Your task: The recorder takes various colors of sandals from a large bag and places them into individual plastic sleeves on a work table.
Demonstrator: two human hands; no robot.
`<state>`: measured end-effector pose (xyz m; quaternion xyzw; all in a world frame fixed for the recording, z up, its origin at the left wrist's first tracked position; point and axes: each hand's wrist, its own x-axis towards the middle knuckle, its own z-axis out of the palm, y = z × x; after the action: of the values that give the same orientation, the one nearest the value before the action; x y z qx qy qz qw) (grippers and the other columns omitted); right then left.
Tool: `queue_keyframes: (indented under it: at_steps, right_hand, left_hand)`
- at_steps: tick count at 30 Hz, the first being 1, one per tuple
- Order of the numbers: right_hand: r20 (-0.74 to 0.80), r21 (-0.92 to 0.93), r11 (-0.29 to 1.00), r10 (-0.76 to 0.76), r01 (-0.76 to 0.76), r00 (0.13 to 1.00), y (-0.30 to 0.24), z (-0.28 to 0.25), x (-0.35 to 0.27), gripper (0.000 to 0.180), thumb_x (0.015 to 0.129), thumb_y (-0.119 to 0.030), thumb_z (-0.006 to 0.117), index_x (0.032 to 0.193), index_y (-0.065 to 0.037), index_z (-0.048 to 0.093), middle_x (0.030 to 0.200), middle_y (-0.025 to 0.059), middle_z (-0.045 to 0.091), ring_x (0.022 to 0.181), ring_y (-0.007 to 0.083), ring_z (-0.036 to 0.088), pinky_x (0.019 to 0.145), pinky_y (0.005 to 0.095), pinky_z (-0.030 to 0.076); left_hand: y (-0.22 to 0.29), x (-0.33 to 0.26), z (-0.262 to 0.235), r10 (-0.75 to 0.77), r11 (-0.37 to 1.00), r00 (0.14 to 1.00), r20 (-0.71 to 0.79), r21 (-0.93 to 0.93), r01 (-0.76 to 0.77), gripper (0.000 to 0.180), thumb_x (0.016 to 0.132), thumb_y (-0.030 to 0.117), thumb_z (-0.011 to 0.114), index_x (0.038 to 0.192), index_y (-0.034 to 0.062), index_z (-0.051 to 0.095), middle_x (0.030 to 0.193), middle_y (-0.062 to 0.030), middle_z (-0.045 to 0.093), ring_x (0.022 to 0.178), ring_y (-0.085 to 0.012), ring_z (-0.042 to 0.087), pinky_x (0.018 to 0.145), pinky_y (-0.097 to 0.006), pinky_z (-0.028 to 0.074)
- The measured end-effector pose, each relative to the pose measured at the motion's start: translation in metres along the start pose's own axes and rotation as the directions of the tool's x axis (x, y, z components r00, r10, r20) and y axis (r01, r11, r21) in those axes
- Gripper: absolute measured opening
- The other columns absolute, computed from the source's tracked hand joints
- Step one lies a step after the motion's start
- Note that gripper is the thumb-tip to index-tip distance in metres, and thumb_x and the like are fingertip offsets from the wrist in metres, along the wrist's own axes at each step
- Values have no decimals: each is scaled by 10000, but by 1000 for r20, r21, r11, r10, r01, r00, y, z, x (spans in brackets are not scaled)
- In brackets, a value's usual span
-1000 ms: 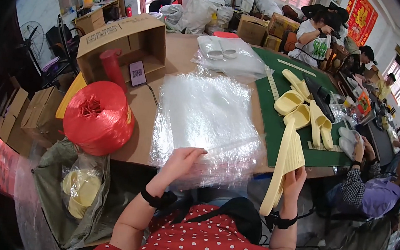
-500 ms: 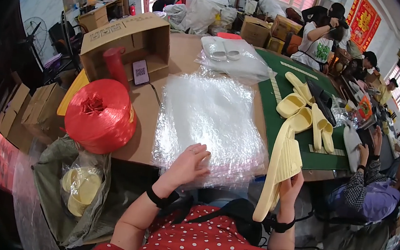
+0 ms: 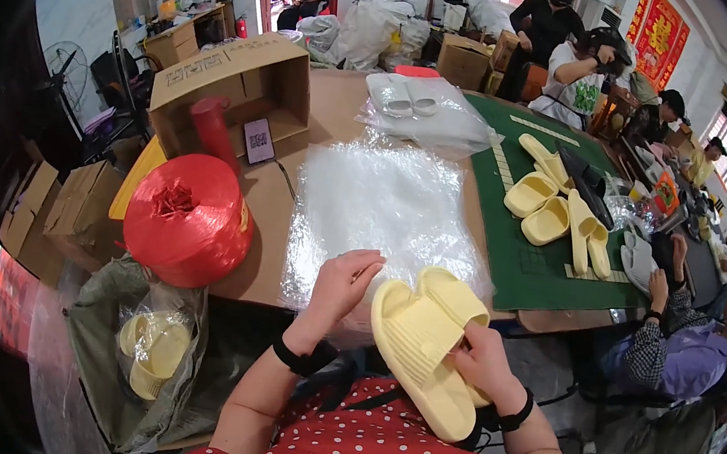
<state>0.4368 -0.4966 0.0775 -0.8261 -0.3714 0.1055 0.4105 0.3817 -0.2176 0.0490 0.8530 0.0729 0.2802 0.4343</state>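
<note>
My right hand [image 3: 487, 361] grips a pair of pale yellow slippers [image 3: 424, 340], held tilted above the table's near edge, with ribbed straps showing. The thumb lies against a strap, and some fingers are hidden behind it. Just left of the slippers, my left hand [image 3: 341, 288] is closed over the near part of a stack of clear plastic bags [image 3: 385, 194], its fingertips pressed together. Shiny film lies around those fingers; whether they pinch a bag is too hard to see.
On a green mat [image 3: 500, 272] at right lie several yellow slippers [image 3: 547, 222] and a black pair [image 3: 587, 184]. Left stand a red twine roll [image 3: 187, 222], a cardboard box [image 3: 233, 80] and a phone [image 3: 257, 140]. A bagged yellow pair [image 3: 157, 352] lies in a sack. A co-worker [image 3: 679, 340] sits right.
The right hand has brought the yellow slippers left and turned them, straps now facing up, beside the left hand. My left hand has risen slightly and its spread fingers have closed together.
</note>
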Motion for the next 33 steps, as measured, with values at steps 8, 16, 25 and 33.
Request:
queue_keyframes:
  at_steps: [8,16,25,33]
  right_hand:
    - [-56,-318,947,-67,45,996,-5,21,27,242,844,-202,680,850,-1,545,751,219,622,711,425,617,626,511,481]
    - [-135,-176,969,-200,176,970,31,70,102,175,925,-179,593,905,-9,559,794,213,614,792,382,637,691,450,507]
    - [-338,-412,902,-281,127,898,29,112,202,270,963,-252,568,1034,7,540,913,252,644,857,426,635,745,492,504]
    - [-93,-291,858,-465,423,880,-9,88,101,618,742,-218,781,1275,-11,548,1122,207,559,1083,392,532,927,479,451]
  left_hand:
    - [34,-12,14,366,930,929,50,25,-367,162,841,47,675,990,35,737,1119,-120,712,1116,-334,646,965,-403,515]
    - [52,-23,14,471,882,877,99,-44,-469,172,830,20,679,996,27,723,1133,-109,711,1131,-294,648,971,-394,510]
    - [35,-22,-33,393,920,914,104,-37,-391,178,808,-43,647,955,30,715,1113,-96,713,1174,-325,616,987,-404,490]
    - [-10,-62,-44,54,944,998,-16,328,-45,695,731,202,811,1350,92,515,1475,-197,396,1356,-401,383,1114,-475,338]
